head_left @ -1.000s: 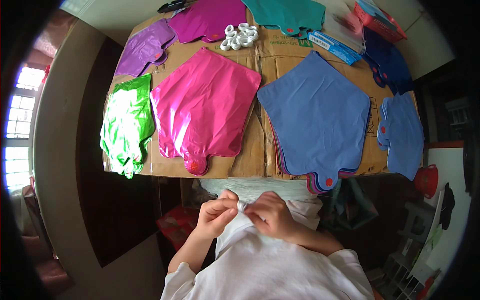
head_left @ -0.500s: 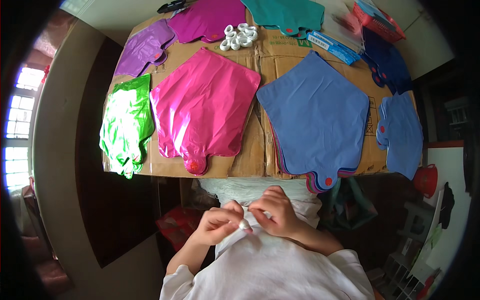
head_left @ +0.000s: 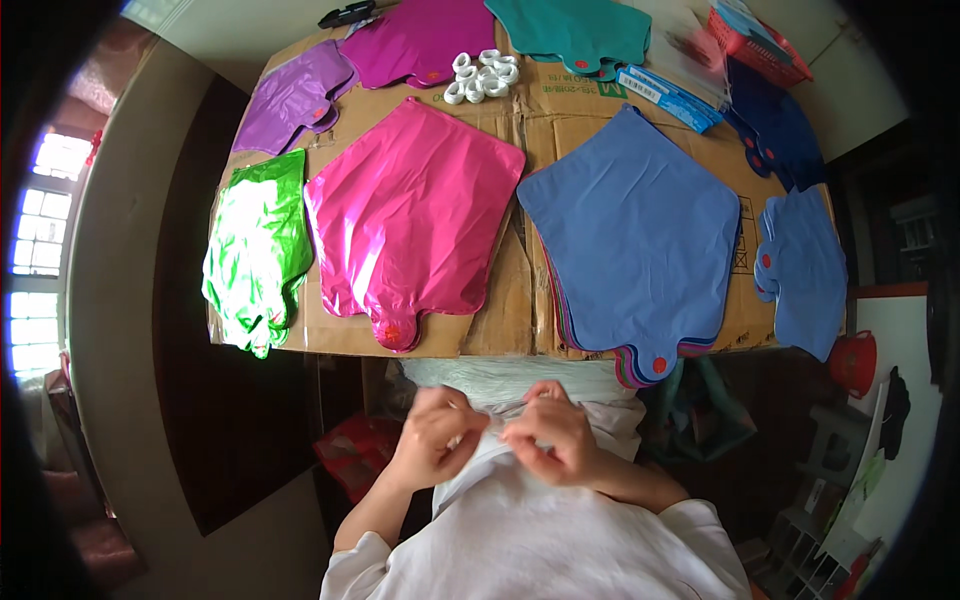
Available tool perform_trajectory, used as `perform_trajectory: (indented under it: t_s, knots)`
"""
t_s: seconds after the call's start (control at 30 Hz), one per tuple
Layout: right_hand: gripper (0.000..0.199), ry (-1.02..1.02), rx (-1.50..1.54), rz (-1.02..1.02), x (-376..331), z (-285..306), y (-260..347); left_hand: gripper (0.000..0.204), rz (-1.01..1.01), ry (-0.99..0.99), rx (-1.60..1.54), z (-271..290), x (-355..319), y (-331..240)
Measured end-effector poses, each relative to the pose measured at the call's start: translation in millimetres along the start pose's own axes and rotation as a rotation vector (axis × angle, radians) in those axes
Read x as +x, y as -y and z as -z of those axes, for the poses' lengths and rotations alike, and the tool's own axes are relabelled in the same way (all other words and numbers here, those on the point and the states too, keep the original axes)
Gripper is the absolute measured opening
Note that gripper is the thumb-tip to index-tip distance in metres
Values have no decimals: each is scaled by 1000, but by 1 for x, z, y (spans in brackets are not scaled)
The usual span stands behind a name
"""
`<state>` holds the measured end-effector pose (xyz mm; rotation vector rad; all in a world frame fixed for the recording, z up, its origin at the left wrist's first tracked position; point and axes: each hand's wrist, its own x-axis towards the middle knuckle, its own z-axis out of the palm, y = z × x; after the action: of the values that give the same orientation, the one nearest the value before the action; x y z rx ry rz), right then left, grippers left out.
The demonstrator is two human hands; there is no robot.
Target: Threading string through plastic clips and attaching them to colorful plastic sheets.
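Note:
My left hand [head_left: 437,437] and my right hand [head_left: 552,437] are raised in front of my white shirt, just below the table's near edge. Both have curled fingers, and the fingertips almost meet. A pale bit shows between them, too blurred to name. Nearest to the hands, on the table, lie a shiny pink flat foil balloon [head_left: 415,215] and a stack topped by a blue flat foil balloon [head_left: 635,225]. Each has a rounded tab with a red mark pointing toward me. Farther back sits a cluster of small white rings [head_left: 482,78], perhaps ribbon rolls.
Cardboard [head_left: 500,320] covers the table. Around its edges lie green foil balloons [head_left: 258,250], purple ones [head_left: 290,100], magenta ones [head_left: 420,45], teal ones [head_left: 570,35] and folded blue ones [head_left: 808,265]. A red basket [head_left: 765,50] and a blue-white packet [head_left: 668,98] stand back right.
A small white piece at my left fingertips is now out of clear sight. My left hand has turned and risen slightly; my right hand's fingers have shifted slightly. The table things keep their places.

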<state>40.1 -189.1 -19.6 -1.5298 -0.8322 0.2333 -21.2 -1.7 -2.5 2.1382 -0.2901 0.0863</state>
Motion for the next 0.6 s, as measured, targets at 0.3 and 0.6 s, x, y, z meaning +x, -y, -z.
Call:
perform_trajectory:
  t_s: [0.3, 0.6]
  knots:
    - [10, -53, -22, 43, 4, -1, -2, 15, 96, 62, -380, 1, -4, -3]
    - [7, -25, 3, -12, 6, 3, -2, 22, -38, 23, -135, -1, -1, 0]
